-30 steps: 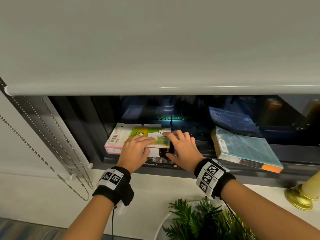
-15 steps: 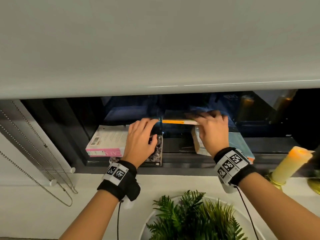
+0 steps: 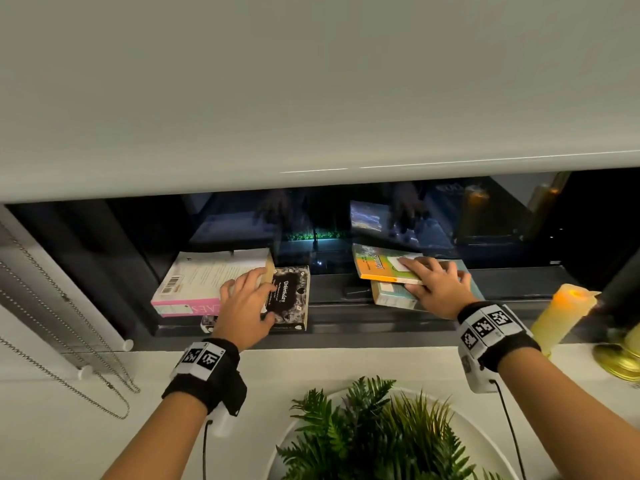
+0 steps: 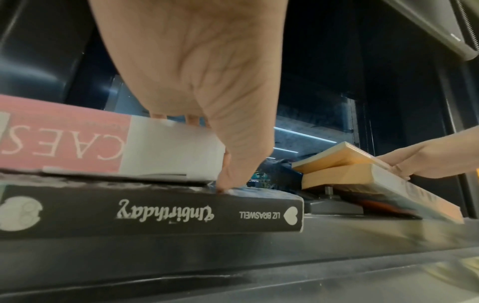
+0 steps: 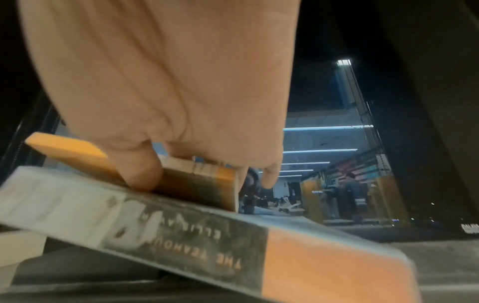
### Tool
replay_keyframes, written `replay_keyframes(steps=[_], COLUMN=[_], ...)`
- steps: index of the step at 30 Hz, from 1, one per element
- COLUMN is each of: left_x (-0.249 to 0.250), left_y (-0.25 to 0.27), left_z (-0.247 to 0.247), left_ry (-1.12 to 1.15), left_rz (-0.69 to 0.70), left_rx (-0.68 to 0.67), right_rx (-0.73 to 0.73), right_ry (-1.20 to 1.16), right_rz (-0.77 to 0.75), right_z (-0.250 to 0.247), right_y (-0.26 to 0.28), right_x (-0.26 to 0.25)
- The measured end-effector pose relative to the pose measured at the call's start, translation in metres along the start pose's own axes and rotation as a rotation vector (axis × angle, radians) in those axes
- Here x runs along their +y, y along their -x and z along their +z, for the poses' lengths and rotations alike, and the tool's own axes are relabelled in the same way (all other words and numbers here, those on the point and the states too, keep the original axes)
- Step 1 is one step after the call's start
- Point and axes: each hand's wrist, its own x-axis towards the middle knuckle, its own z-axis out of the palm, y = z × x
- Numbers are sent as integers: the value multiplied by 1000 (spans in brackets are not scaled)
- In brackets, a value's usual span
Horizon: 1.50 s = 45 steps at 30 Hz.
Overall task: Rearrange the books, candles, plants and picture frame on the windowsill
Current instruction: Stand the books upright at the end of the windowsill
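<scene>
On the dark window ledge at the left, a pink and white book [image 3: 204,282] [image 4: 77,143] lies on a black "Unbirthday" book [image 3: 291,299] [image 4: 155,213]. My left hand [image 3: 256,296] [image 4: 220,164] rests on them, fingers flat on the pink book's corner and thumb down on the black cover. To the right, an orange and green book [image 3: 377,266] [image 5: 197,184] lies tilted on a teal book [image 3: 391,296] [image 5: 233,256]. My right hand [image 3: 415,275] [image 5: 194,164] holds the orange book, fingers spread over its top and thumb against its near edge.
A lit yellow candle [image 3: 561,313] and a brass holder [image 3: 620,355] stand at the right. A green plant [image 3: 377,434] in a white pot [image 3: 485,441] sits on the white sill [image 3: 104,393] below my hands. The lowered blind [image 3: 311,98] hangs low overhead, its bead chain [image 3: 69,368] at the left.
My right hand has carried the orange and green book off the left stack, rightward, onto the teal book. My left hand has stayed on the left stack.
</scene>
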Motion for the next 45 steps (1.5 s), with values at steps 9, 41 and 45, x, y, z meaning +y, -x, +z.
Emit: replay_keyframes(steps=[9,41,45], left_x=[-2,-11,-12], left_y=[1,1,1], left_z=[3,2,2], left_ry=[17,-148,-136], left_rz=[-5,-136,-139], left_rx=[7,-14,-15], right_rx=[-82,51,102], right_ry=[-152,-137,-125], right_rz=[-7,74,97], right_z=[-2,13,12], right_y=[1,15,17], right_x=[-7,-4,1])
